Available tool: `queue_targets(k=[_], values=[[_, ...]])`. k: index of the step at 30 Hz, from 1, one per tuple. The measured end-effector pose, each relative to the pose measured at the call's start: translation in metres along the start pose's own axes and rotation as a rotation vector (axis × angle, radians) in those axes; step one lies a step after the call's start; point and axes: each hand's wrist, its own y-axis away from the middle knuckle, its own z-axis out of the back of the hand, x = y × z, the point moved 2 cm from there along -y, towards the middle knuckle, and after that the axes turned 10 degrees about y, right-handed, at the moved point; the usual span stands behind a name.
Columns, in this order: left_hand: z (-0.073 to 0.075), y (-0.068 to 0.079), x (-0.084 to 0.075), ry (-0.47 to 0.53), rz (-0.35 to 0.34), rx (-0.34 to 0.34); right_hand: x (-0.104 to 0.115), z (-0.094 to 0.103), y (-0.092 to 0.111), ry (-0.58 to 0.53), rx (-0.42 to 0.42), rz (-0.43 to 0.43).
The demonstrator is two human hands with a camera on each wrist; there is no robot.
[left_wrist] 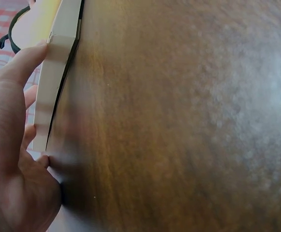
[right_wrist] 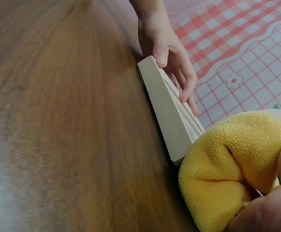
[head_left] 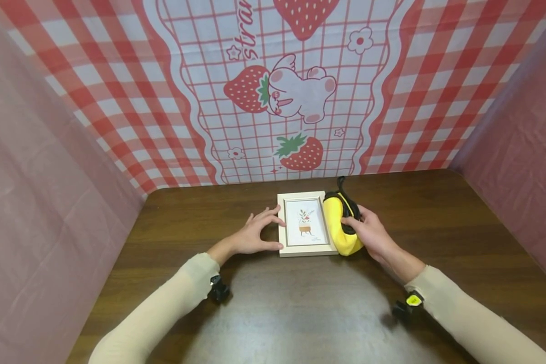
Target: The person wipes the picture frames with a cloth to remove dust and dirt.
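A cream picture frame (head_left: 307,249) lies face up on the brown table, showing a drawing of a potted plant. My left hand (head_left: 250,236) holds its left edge, thumb at the near corner and fingers along the side; in the right wrist view the left hand (right_wrist: 171,50) curves over that end. My right hand (head_left: 374,233) grips a yellow fleecy cloth article (head_left: 338,227) with black trim and a black cord, its thumb on top. This cloth article (right_wrist: 227,159) touches the frame's right side in the right wrist view. Its underside is hidden.
The wood-grain table (head_left: 300,313) extends toward me and to both sides. A red-and-white checked strawberry cloth (head_left: 296,101) hangs behind it. Pink curtains (head_left: 41,177) stand at left and right. Each sleeve carries a small dark wrist camera (head_left: 219,289).
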Motion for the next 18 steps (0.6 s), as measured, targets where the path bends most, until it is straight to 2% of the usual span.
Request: queue_targets(k=[6, 18], values=[[-0.001, -0.004, 0.014, -0.012, 0.011, 0.009, 0.001, 0.000, -0.011, -0.032, -0.025, 0.020], [0.000, -0.005, 0.012, -0.013, 0.003, 0.010, 0.011, 0.004, -0.048, -0.001, -0.043, 0.012]])
